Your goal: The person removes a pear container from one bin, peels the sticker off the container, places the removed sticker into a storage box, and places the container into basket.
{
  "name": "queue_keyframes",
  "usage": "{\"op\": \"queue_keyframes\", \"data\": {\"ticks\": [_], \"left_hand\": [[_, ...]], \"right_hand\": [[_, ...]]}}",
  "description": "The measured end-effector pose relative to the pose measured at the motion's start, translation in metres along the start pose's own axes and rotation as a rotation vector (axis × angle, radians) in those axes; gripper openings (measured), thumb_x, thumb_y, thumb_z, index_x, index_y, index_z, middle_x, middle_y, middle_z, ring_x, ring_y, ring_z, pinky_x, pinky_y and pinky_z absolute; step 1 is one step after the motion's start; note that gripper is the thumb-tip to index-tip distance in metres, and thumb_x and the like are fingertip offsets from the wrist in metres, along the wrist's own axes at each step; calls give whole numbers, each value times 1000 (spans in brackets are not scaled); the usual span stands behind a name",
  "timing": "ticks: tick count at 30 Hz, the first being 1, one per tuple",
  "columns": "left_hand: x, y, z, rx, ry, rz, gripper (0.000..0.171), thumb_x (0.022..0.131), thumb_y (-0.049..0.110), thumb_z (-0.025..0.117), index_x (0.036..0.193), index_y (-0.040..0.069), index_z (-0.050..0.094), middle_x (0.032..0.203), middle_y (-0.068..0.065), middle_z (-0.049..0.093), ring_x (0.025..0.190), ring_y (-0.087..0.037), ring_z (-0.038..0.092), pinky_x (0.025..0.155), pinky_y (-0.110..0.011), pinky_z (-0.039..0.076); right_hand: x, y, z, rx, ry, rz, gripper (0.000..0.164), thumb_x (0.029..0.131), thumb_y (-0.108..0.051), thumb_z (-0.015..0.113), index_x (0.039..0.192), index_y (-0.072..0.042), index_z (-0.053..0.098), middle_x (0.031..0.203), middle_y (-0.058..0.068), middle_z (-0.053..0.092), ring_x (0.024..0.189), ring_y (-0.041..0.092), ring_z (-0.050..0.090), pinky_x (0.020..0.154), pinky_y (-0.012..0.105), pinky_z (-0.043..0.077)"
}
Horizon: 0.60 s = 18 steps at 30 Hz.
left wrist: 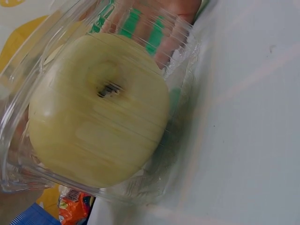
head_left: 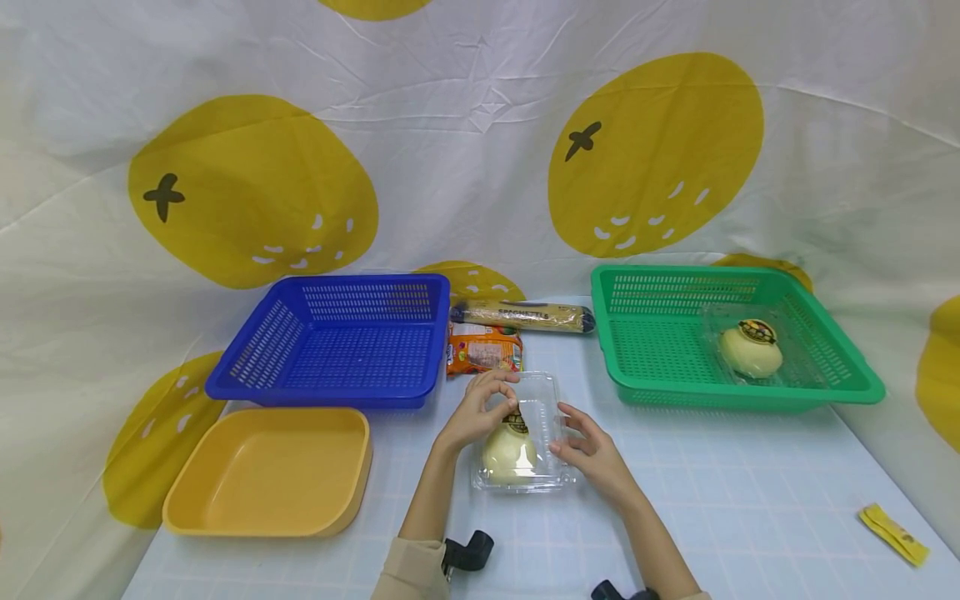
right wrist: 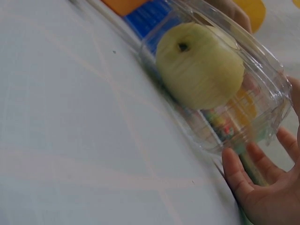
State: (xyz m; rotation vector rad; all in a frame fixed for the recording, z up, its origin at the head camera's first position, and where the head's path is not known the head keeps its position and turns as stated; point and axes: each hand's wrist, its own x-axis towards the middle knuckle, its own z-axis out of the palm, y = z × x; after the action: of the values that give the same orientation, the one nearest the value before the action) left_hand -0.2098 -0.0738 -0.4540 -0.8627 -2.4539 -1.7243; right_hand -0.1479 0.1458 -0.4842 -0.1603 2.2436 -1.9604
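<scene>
A clear plastic box (head_left: 542,417) stands on the table between my hands. Inside it sits a round, pale yellow fruit (head_left: 508,457) with a dark label; in the left wrist view the fruit (left wrist: 101,115) shows its dark end through the plastic. My left hand (head_left: 478,414) bends over the box's left side, thumb and forefinger curled close together at the lid. On the opposite side my right hand (head_left: 588,450) holds the box's edge with thumb and fingers. The right wrist view shows spread fingers (right wrist: 236,173) around that end of the box.
A blue basket (head_left: 330,396) and a yellow tub (head_left: 352,492) stand to the left. Behind the box lie an orange packet (head_left: 483,348) and a spaghetti pack (head_left: 525,315). The green basket (head_left: 742,396) holds another boxed fruit (head_left: 750,354). Small yellow packets (head_left: 894,533) lie far right.
</scene>
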Motion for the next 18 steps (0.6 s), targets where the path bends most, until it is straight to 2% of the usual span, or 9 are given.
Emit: {"op": "queue_keyframes", "data": {"ticks": [4, 11, 18], "left_hand": [[0, 5, 0, -6, 3, -17, 7, 88, 1, 59, 82, -2, 59, 123, -22, 54, 132, -42, 30, 110, -58, 8], [-3, 39, -6, -10, -20, -30, 9, 89, -3, 54, 80, -5, 55, 121, -29, 52, 127, -47, 31, 107, -61, 11], [-4, 41, -7, -25, -23, -47, 7, 89, -4, 55, 82, -6, 56, 123, -29, 51, 130, -45, 29, 109, -59, 9]], "right_hand": [[0, 1, 0, 11, -6, -11, 64, 85, -15, 70, 141, -13, 40, 136, 23, 45, 105, 33, 58, 78, 30, 52], [0, 0, 0, 16, -10, -11, 63, 85, -14, 70, 141, -13, 40, 136, 23, 45, 105, 33, 58, 78, 29, 52], [0, 0, 0, 19, -4, 10, 65, 84, -15, 70, 142, -14, 40, 137, 23, 44, 107, 34, 57, 79, 32, 52]]}}
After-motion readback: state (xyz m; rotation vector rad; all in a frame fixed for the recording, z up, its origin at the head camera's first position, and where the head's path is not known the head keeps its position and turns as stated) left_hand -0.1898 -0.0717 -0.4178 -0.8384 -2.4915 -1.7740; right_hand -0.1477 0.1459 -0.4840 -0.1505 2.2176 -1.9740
